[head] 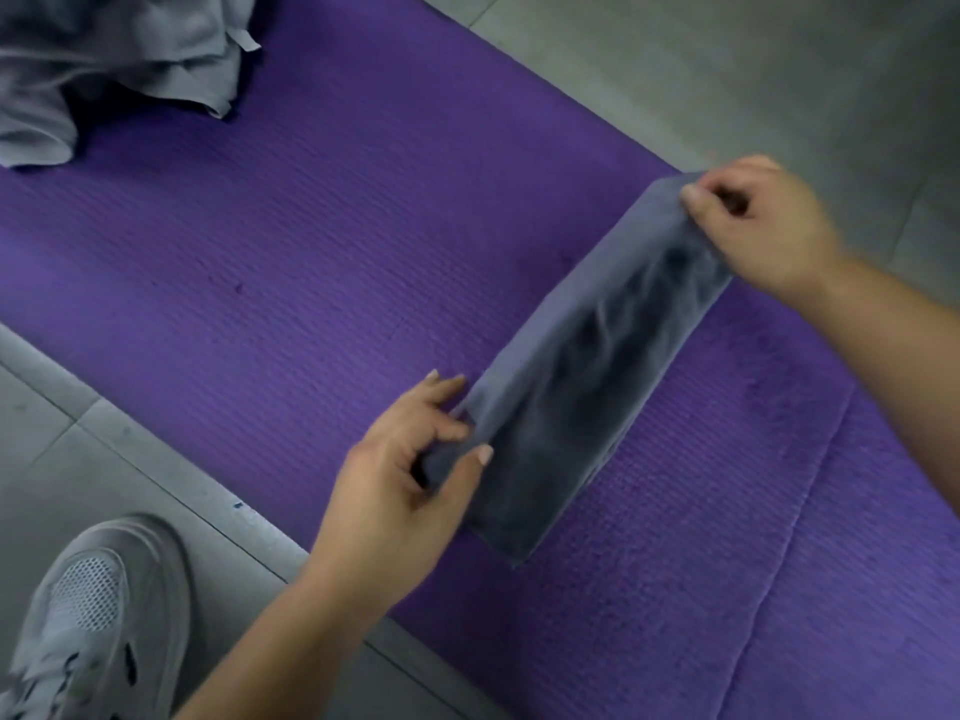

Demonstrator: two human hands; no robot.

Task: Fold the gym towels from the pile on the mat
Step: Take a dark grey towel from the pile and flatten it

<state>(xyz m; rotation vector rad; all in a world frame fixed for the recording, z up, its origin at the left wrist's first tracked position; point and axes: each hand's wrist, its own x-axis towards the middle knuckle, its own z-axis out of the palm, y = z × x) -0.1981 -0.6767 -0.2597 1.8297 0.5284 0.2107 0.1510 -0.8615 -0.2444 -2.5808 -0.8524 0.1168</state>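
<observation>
A grey towel (587, 366), folded into a long narrow strip, is stretched above the purple mat (291, 262). My left hand (400, 485) pinches its near end between thumb and fingers. At the far end my right hand (758, 226) grips the upper corner. The strip hangs slack between them, its lower edge blurred. A pile of crumpled grey towels (104, 65) lies on the mat at the top left.
Grey floor tiles (727, 70) surround the mat on the far right and near left. A grey mesh sneaker (98, 615) stands on the tiles at the bottom left, close to the mat's near edge.
</observation>
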